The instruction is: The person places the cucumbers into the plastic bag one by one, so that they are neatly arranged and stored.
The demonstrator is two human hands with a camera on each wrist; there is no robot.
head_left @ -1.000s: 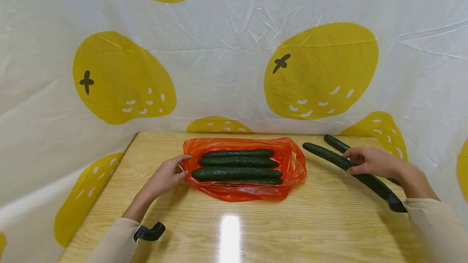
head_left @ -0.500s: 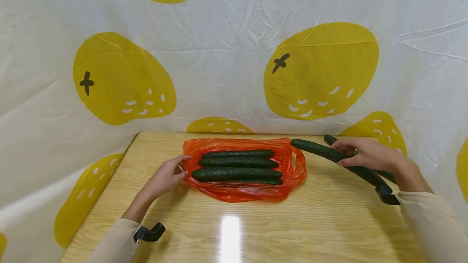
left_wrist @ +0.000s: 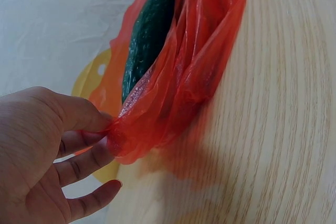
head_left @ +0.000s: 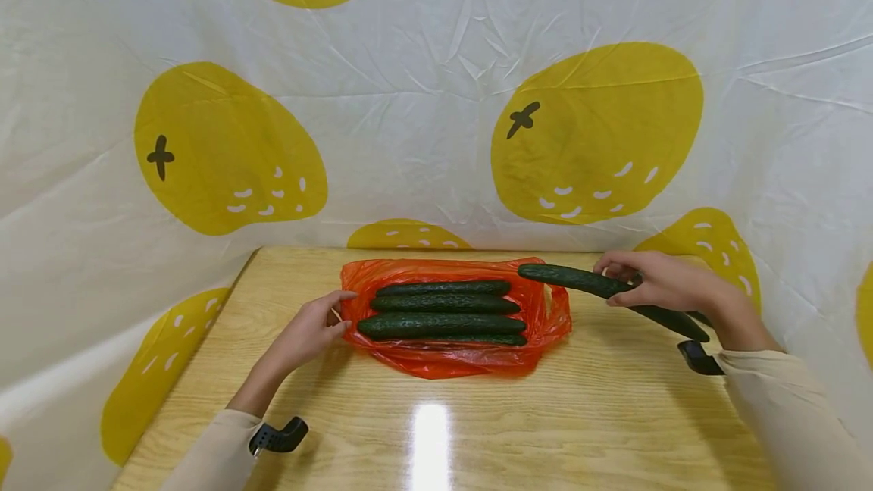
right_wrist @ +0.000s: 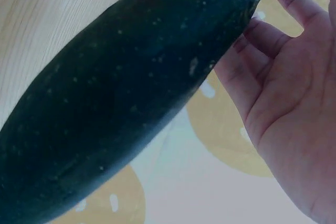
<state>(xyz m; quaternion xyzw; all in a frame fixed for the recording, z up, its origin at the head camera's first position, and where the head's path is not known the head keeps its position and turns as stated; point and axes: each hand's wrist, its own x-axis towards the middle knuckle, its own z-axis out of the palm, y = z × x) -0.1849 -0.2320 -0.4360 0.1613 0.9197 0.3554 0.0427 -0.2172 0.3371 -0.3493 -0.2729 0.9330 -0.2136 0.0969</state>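
Note:
A thin red plastic bag (head_left: 446, 362) lies spread on the table, with several dark green cucumbers (head_left: 443, 323) side by side inside its opening. At the bag's left end, my left hand (head_left: 310, 336) pinches the plastic between thumb and fingers; the left wrist view shows the gathered edge of the bag (left_wrist: 157, 124) there. My right hand (head_left: 671, 286) grips another long cucumber (head_left: 569, 278) around its middle, held at a slant. The left tip of this cucumber overlaps the bag's right end near the handle hole. Close up, the right wrist view shows the held cucumber (right_wrist: 121, 87) beside the palm.
One more cucumber (head_left: 700, 318) is mostly hidden behind my right hand at the table's back right. The wooden table (head_left: 546, 423) meets a white cloth (head_left: 409, 157) printed with yellow fruit shapes at the back and sides. Each wrist carries a black camera band (head_left: 280, 434).
My right hand has carried its cucumber leftward, so the tip now overlaps the bag's right end and the cucumber lies closer to level. The left hand and the bag have stayed in place.

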